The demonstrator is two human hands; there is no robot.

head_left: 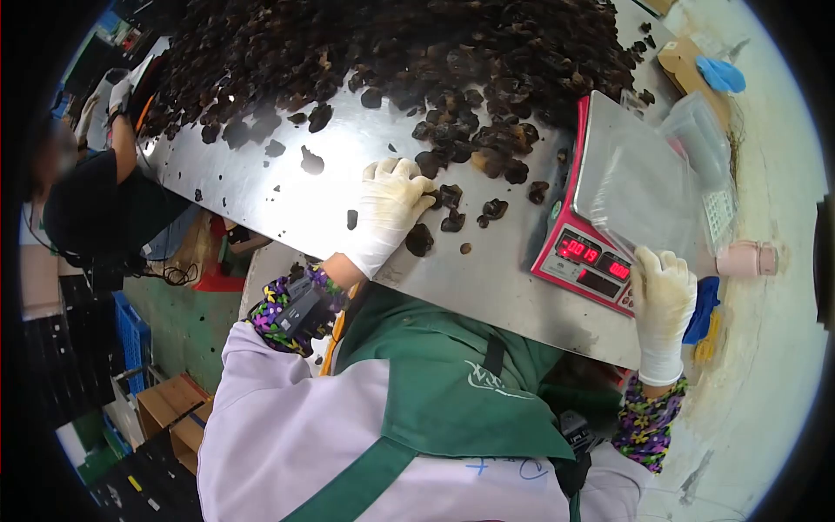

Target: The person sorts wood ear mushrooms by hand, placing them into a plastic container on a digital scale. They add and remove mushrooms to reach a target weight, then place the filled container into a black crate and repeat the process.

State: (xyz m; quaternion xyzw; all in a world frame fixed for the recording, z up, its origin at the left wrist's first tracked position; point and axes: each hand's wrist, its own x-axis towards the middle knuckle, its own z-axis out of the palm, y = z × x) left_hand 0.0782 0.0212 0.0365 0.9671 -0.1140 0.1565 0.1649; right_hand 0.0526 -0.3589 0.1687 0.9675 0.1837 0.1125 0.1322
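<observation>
My left hand (385, 213), in a white glove, is palm down on the metal table with its fingers curled together beside loose dark, curled pieces (450, 196); what lies under the fingers is hidden. At the right, my gloved right hand (664, 313) is closed at the front corner of a red digital scale (557, 261), its fingertips on the edge of a clear plastic bag (648, 187). That bag lies over the scale's plate. Red digits glow on the display, the left one reading about -0019.
A large heap of dark pieces (417, 52) covers the back of the metal table (487, 278). Clear plastic containers (698, 130), a blue glove (720, 75) and a pink bottle (746, 258) are at the right. Another person (96, 200) works at the far left.
</observation>
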